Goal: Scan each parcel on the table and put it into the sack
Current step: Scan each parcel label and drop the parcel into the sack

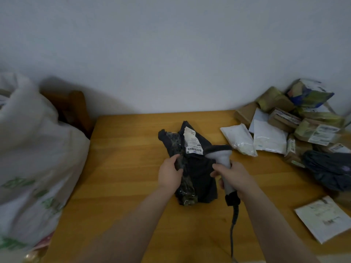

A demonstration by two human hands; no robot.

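Observation:
A dark plastic parcel [197,173] with a white barcode label [192,142] is held up over the middle of the wooden table [123,168]. My left hand [170,172] grips the parcel's left edge. My right hand [232,174] is wrapped round the handle of a grey barcode scanner [221,153], whose head sits just right of the label. The scanner's cable [234,224] hangs down toward me. A big white sack [32,158] with green print stands at the table's left side.
A heap of parcels [296,126], brown boxes, white bags and a dark bag, fills the table's right end. A flat white envelope [324,218] lies near the right front. A wooden chair back [76,109] stands behind the sack, against the wall.

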